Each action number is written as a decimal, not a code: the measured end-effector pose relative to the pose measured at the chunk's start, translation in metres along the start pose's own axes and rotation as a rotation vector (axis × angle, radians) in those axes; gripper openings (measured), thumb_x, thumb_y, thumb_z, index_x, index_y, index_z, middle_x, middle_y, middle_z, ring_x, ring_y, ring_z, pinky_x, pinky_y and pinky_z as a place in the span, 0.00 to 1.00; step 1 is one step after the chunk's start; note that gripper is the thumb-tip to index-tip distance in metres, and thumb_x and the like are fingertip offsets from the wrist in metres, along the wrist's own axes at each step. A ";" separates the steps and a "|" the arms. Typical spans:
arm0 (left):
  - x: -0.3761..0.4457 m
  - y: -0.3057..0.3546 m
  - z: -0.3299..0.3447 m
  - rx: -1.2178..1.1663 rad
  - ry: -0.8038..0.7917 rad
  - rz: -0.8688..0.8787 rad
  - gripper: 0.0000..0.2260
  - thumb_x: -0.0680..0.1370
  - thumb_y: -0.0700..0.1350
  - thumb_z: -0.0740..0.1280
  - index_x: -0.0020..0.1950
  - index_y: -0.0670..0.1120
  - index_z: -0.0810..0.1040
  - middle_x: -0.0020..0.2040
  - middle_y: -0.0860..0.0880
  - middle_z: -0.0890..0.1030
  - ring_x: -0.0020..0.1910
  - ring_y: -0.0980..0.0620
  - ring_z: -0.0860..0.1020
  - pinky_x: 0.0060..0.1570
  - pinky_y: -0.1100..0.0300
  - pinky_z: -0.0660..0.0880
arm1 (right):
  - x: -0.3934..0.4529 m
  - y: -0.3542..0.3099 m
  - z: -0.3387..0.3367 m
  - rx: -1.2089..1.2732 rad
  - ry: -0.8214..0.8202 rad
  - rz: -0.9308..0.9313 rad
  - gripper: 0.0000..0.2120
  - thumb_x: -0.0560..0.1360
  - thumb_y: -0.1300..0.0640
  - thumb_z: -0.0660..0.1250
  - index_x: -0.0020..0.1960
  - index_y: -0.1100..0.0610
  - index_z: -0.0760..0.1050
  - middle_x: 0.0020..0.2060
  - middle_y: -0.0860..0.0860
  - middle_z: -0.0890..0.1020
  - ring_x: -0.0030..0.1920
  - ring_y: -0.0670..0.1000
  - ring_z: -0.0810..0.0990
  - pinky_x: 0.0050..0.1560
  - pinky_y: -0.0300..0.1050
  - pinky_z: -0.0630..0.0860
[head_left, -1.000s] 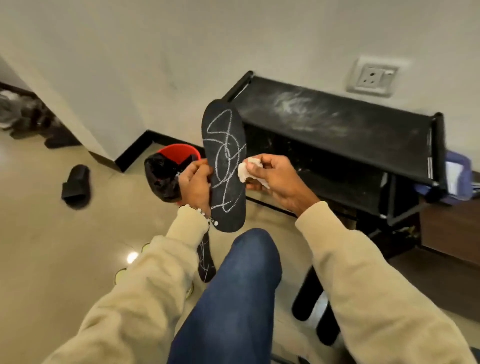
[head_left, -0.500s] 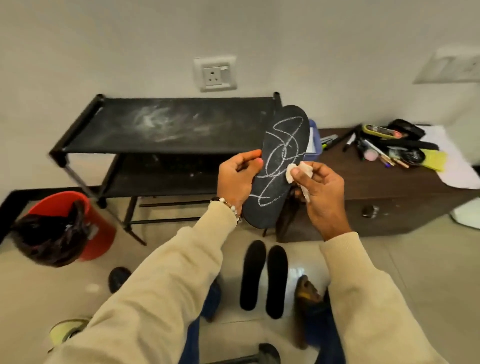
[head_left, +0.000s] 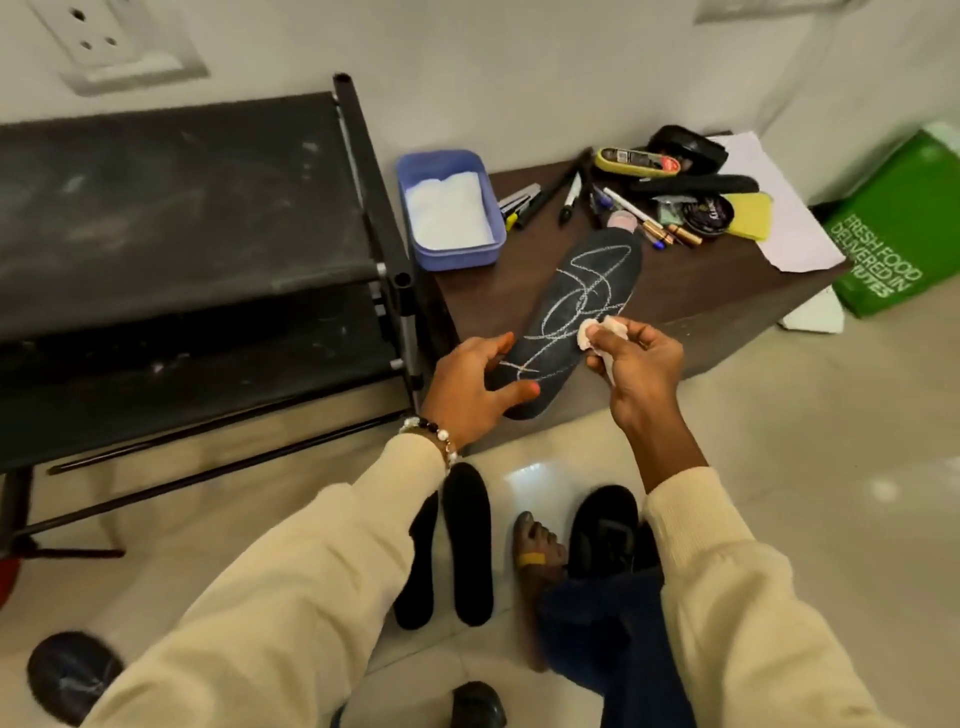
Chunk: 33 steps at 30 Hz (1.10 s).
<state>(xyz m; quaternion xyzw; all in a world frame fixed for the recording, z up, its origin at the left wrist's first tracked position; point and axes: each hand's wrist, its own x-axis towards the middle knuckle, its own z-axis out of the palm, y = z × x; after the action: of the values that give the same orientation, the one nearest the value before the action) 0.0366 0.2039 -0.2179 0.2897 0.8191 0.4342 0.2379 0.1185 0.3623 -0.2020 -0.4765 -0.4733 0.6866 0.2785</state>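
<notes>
Over the brown table's (head_left: 691, 291) front-left corner, the left hand (head_left: 475, 387) spreads its fingers wide, just steadying the heel of the chalk-scribbled insole (head_left: 576, 306), which lies slanted there with that heel overhanging. A hold that loose could let it skid off under hard rubbing! The right hand (head_left: 636, 358) pinches a white wad (head_left: 597, 332) against the chalk, and it may only smear. The count: two plain insoles (head_left: 465, 540) on the floor before the table, one blue tub (head_left: 449, 208) on it, one scribbled insole, one wad.

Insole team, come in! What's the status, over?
Left hand steadies heel end, fingers spread. Right hand pinches white wipe on the insole. It lies on brown table, chalk scribbles showing. Nothing blocking.
</notes>
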 end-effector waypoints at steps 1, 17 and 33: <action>0.007 -0.006 0.003 0.069 -0.006 0.016 0.37 0.67 0.54 0.77 0.72 0.44 0.70 0.65 0.46 0.75 0.63 0.47 0.74 0.66 0.54 0.69 | 0.009 0.002 0.004 -0.011 0.014 0.005 0.09 0.69 0.69 0.73 0.47 0.61 0.77 0.43 0.56 0.82 0.37 0.50 0.82 0.34 0.39 0.77; 0.038 -0.027 0.004 0.355 0.121 -0.020 0.44 0.64 0.58 0.78 0.75 0.44 0.64 0.65 0.44 0.64 0.64 0.46 0.64 0.65 0.59 0.64 | 0.028 0.008 0.016 -0.814 -0.029 -0.434 0.14 0.69 0.53 0.75 0.53 0.54 0.81 0.49 0.48 0.78 0.51 0.49 0.77 0.52 0.47 0.78; 0.038 -0.037 0.003 0.219 0.194 0.053 0.35 0.63 0.50 0.80 0.67 0.43 0.74 0.56 0.47 0.69 0.50 0.55 0.68 0.51 0.67 0.67 | 0.014 0.040 0.022 -1.324 -0.353 -1.080 0.11 0.64 0.66 0.66 0.43 0.61 0.83 0.36 0.56 0.80 0.40 0.59 0.77 0.38 0.39 0.69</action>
<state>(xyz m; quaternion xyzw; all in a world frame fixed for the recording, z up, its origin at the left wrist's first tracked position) 0.0012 0.2143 -0.2559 0.2919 0.8728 0.3743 0.1133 0.0953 0.3497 -0.2425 -0.1376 -0.9724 0.1082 0.1541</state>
